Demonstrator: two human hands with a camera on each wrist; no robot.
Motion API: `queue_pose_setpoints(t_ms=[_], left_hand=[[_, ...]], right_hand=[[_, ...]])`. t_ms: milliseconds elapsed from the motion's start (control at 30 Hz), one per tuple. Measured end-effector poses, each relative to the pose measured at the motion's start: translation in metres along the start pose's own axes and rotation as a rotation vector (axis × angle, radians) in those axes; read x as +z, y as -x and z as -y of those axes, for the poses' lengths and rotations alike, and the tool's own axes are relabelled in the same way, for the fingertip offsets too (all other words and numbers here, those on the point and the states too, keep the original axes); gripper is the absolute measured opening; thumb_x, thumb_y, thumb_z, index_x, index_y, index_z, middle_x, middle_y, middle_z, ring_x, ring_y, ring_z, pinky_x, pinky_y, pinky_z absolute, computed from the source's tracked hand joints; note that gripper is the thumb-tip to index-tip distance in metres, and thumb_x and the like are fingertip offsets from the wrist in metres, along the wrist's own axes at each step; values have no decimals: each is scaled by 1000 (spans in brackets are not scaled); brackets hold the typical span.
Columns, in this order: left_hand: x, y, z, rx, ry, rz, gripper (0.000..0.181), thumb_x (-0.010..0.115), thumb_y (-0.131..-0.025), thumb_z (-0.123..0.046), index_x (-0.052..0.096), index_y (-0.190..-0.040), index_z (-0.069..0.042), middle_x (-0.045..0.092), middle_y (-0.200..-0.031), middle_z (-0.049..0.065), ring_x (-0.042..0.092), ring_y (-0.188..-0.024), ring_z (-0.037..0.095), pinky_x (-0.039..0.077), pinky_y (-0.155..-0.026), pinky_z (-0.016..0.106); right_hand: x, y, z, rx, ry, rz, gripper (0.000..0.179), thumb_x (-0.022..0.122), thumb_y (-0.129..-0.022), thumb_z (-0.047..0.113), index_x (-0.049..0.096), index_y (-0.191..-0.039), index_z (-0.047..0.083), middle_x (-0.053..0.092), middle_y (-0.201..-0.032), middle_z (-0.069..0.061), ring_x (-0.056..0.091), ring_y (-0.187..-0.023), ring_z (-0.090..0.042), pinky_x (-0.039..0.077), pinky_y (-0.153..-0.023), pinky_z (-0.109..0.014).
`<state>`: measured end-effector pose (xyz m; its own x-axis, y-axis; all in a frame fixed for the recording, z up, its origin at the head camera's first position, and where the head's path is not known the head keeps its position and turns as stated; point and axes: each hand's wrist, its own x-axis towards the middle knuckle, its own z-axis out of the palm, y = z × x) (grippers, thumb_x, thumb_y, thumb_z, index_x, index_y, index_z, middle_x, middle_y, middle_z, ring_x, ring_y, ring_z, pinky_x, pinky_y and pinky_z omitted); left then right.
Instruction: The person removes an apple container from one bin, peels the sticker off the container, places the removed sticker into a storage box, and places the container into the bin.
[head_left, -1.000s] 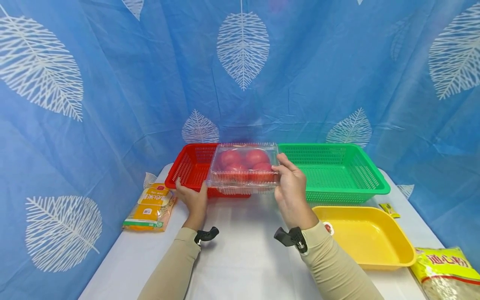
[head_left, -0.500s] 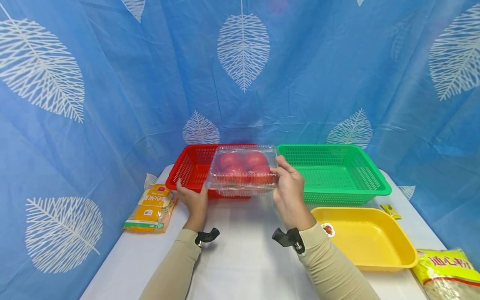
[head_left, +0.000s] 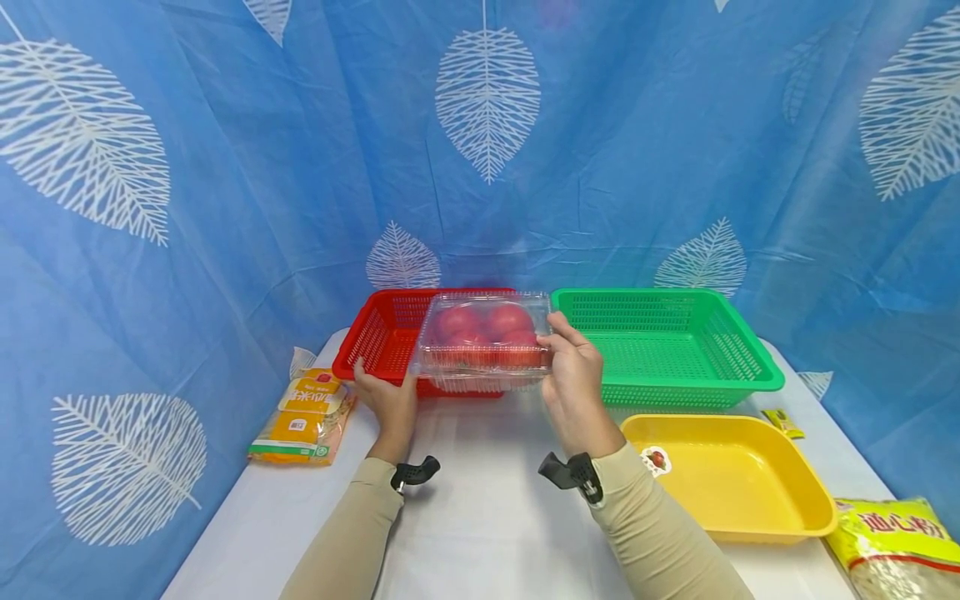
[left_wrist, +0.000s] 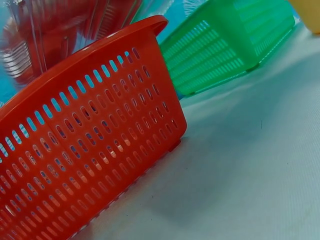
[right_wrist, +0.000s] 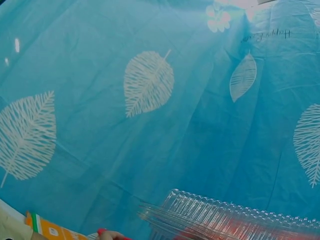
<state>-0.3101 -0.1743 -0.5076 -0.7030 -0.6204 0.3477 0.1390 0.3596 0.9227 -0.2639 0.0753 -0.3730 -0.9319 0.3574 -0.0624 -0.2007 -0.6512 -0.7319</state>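
In the head view my right hand (head_left: 576,392) grips the right side of a clear plastic clamshell box (head_left: 483,342) with several tomatoes (head_left: 508,320) inside. The box is held tilted over the right part of a red plastic basket (head_left: 375,342). My left hand (head_left: 390,408) is at the basket's front rim, its thumb and fingers spread apart. The thumb tip is near the box's left front corner; whether it touches is unclear. In the left wrist view the box hangs above the rim of the red basket (left_wrist: 95,130). The right wrist view catches the box's ribbed edge (right_wrist: 225,215).
A green basket (head_left: 675,392) stands right of the red one. A yellow tray (head_left: 738,483) with a round sticker sits in front of it. Food packets flank these: an orange bag (head_left: 300,417) on the left, a yellow bag (head_left: 892,533) and a small packet (head_left: 782,421) on the right.
The right hand and the tomato box have shifted slightly left and down. The left hand has hardly moved at the red basket.
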Motion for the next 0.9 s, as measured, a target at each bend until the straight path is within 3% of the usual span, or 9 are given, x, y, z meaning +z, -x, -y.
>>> queue_pose_setpoints(t_ms=[533, 767, 900], left_hand=[[-2, 2, -3, 14, -21, 1, 103, 84, -89, -38, 18, -159, -3, 6, -166, 23, 15, -150, 39, 21, -121, 59], [-2, 2, -4, 9, -35, 3, 103, 83, -89, -41, 18, -159, -4, 8, -165, 24, 16, -150, 39, 22, -120, 60], [-1, 2, -2, 6, -34, 4, 104, 83, -88, -43, 18, -159, -5, 8, -165, 24, 15, -150, 38, 21, -121, 61]], right_hand=[[5, -6, -8, -10, -35, -9, 51, 57, -85, -26, 62, -134, -14, 51, -155, -17, 41, -147, -20, 48, -103, -28], [8, -6, -11, -7, -22, -13, 50, 57, -85, -25, 63, -133, -14, 54, -154, -14, 43, -145, -20, 53, -93, -28], [10, -5, -12, 3, -22, -11, 49, 58, -86, -25, 65, -132, -12, 53, -154, -14, 42, -147, -21, 52, -97, -30]])
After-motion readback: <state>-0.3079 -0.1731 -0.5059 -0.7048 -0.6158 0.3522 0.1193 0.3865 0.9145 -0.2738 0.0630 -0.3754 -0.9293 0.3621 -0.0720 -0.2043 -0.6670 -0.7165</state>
